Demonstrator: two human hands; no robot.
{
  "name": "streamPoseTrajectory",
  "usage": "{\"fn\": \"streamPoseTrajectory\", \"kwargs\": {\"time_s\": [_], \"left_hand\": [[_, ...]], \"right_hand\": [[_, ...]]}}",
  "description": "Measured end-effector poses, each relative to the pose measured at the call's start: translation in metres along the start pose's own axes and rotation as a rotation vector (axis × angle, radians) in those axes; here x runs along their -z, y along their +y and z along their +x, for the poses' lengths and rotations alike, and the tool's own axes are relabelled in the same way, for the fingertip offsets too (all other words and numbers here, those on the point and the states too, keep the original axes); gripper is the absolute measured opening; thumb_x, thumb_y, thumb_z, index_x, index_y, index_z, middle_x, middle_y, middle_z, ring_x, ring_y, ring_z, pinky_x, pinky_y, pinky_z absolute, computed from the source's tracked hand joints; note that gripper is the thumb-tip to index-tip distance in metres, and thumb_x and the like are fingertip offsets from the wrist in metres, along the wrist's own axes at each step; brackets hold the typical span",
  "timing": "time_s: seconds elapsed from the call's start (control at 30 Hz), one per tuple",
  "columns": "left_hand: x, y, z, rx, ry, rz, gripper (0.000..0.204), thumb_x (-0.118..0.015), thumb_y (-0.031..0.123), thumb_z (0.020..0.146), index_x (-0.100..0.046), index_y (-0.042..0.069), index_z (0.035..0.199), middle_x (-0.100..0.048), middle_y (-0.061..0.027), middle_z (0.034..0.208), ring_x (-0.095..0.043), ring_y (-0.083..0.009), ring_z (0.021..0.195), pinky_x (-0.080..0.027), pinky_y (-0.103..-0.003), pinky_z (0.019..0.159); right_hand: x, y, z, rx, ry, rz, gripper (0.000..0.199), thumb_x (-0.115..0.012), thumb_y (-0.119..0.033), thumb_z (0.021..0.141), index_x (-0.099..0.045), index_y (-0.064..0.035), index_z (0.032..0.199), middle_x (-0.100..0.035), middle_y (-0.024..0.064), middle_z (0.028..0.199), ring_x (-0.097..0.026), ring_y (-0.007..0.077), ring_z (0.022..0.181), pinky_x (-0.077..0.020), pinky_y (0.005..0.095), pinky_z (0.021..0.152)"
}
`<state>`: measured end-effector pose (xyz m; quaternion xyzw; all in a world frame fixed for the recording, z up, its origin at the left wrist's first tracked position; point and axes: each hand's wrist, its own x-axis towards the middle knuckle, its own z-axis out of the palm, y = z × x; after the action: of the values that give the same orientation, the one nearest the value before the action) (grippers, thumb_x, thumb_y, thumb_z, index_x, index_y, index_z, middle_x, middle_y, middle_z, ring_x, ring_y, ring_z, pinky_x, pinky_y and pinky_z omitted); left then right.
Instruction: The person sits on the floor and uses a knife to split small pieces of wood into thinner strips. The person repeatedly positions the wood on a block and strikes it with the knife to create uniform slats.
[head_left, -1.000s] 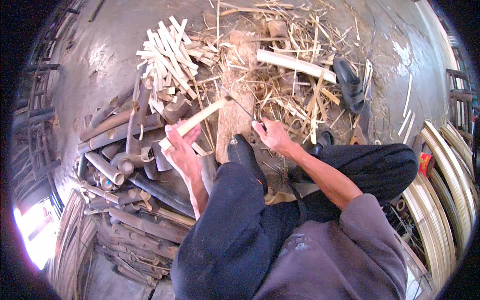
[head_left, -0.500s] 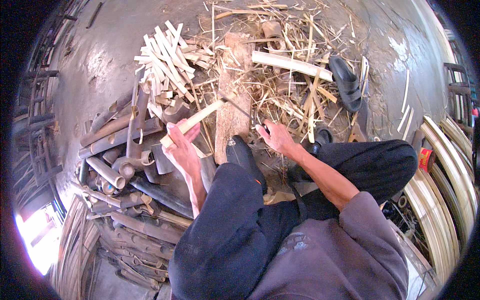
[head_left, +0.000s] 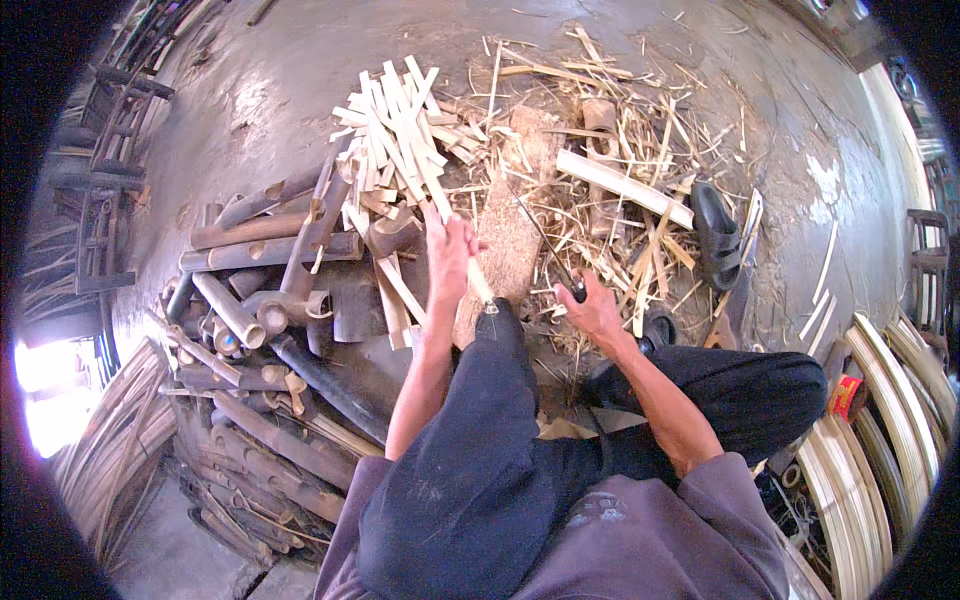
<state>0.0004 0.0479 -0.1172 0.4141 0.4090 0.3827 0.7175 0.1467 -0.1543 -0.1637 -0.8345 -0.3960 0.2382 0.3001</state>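
Left hand (head_left: 452, 248) is closed around a pale strip (head_left: 479, 280) extending from the grip toward the foot (head_left: 500, 328), while right hand (head_left: 594, 306) firmly encloses the handle of a knife (head_left: 541, 231).

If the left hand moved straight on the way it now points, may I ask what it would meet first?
Most likely the pile of pale strips, just ahead of the left hand; its height is hard to judge, so it might pass above them.
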Motion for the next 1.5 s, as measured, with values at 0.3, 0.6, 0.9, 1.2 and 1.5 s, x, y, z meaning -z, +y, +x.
{"fn": "streamPoseTrajectory", "kwargs": {"time_s": [0.3, 0.6, 0.9, 1.2, 1.5], "left_hand": [[0.039, 0.059, -0.093, 0.471, -0.231, -0.046, 0.032, -0.049, 0.017, 0.1, -0.043, 0.007, 0.13, -0.037, 0.0042, 0.067, -0.036, -0.0057, 0.05, -0.036, -0.023, 0.046], [0.049, 0.073, -0.132, 0.431, -0.267, -0.032, 0.042, -0.039, 0.023, 0.104, -0.038, 0.011, 0.144, -0.047, -0.0006, 0.075, -0.034, -0.0045, 0.047, -0.039, -0.022, 0.048], [0.032, 0.101, -0.153, 0.374, -0.358, 0.057, 0.042, -0.043, 0.026, 0.102, -0.042, 0.004, 0.138, -0.042, 0.0028, 0.058, -0.034, -0.006, 0.04, -0.033, -0.021, 0.036], [0.067, 0.03, -0.019, 0.07, 0.154, 0.492, 0.036, -0.051, 0.024, 0.099, -0.053, 0.004, 0.128, -0.045, 0.0052, 0.067, -0.043, -0.0038, 0.054, -0.039, -0.021, 0.048], [0.128, 0.014, 0.065, -0.185, 0.319, 1.187, 0.055, -0.061, 0.03, 0.087, -0.043, 0.0, 0.13, -0.054, -0.0256, 0.123, -0.051, -0.0394, 0.115, -0.043, -0.047, 0.094]], "right_hand": [[0.026, -0.083, 0.044, 0.546, -0.303, -0.249, 0.029, -0.065, -0.035, 0.082, -0.058, -0.0148, 0.102, -0.069, 0.01, 0.092, -0.066, 0.0339, 0.076, -0.0532, 0.0472, 0.065], [0.075, -0.034, 0.098, 0.324, 0.168, -0.153, 0.022, -0.066, -0.023, 0.079, -0.064, -0.0033, 0.087, -0.065, 0.0153, 0.072, -0.065, 0.0292, 0.065, -0.0511, 0.0397, 0.06], [0.082, -0.052, 0.101, 0.074, -0.056, -0.07, 0.035, -0.065, -0.033, 0.081, -0.064, -0.0016, 0.094, -0.065, 0.021, 0.077, -0.066, 0.0371, 0.075, -0.0512, 0.0452, 0.068], [0.09, -0.015, 0.077, -0.078, -0.047, -0.103, 0.037, -0.063, -0.032, 0.079, -0.062, 0.0032, 0.09, -0.063, 0.0247, 0.078, -0.063, 0.0387, 0.075, -0.0479, 0.0445, 0.069], [0.048, 0.034, 0.026, -0.087, -0.169, -0.166, 0.034, -0.064, -0.031, 0.076, -0.06, 0.0018, 0.082, -0.062, 0.0234, 0.072, -0.062, 0.0407, 0.07, -0.0473, 0.046, 0.064]]}}
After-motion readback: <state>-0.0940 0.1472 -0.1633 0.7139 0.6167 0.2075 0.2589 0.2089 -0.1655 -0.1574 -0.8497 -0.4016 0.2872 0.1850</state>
